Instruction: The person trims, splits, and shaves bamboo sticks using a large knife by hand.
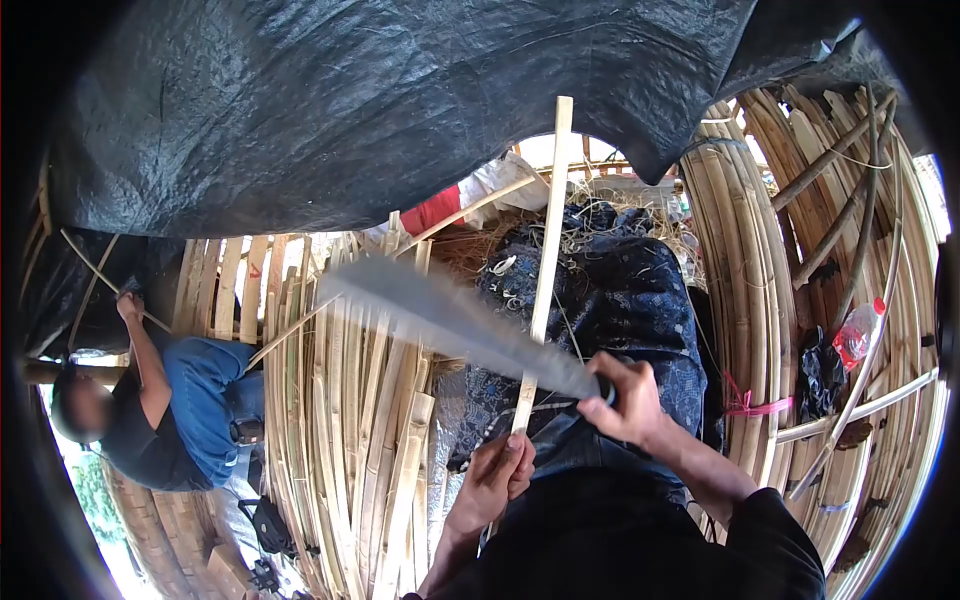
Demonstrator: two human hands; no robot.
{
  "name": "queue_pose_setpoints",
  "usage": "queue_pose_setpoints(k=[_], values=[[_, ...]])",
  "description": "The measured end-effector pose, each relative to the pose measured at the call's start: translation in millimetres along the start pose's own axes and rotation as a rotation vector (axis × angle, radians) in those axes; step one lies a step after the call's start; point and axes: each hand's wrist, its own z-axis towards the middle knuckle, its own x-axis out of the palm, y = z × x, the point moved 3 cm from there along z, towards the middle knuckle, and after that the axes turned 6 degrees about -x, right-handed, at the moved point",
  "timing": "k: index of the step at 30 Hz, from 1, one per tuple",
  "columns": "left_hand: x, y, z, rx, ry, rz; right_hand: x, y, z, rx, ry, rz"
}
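My left hand (495, 472) is closed round the lower end of a pale, narrow bamboo strip (550, 235), which stands out upward in front of me. In my right hand (625, 400) is the handle of a large blade (465, 325), its far part smeared by motion. The blade points to the upper left and crosses the strip above my left hand; whether it touches the strip I cannot tell. Dark blue patterned cloth (640, 310) lies behind the strip and over my lap.
At the left, a person (150, 430) in blue jeans grips a thin strip. Long bamboo slats (350, 430) lie left of me, and a bundle (740, 270) with a pink tie is at the right. A plastic bottle (860, 333) lies farther right. Black sheeting (400, 110) hangs overhead.
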Motion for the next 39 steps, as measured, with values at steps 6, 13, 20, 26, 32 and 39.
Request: queue_pose_setpoints(k=[6, 13, 20, 26, 32, 39], values=[[6, 9, 1, -0.078, -0.029, -0.108, 21, 21, -11, -0.268, 0.207, -0.285], [-3, 19, 2, -0.045, 0.154, -0.216, 15, 20, 3, -0.427, 0.151, -0.366], [-3, 11, -6, -0.103, 0.213, -0.281, -7, -6, 20, -0.396, 0.004, -0.558], [-12, 33, -18, -0.158, 0.223, -0.387, -83, -84, 58, 0.367, -0.444, -0.394], [-21, 27, 9, -0.188, 0.431, -0.654, -25, -12, 10, 0.188, -0.092, -0.048], [-31, 37, 9, -0.212, 0.442, -0.673, 36, 40, -5, -0.158, 0.259, -0.293]])
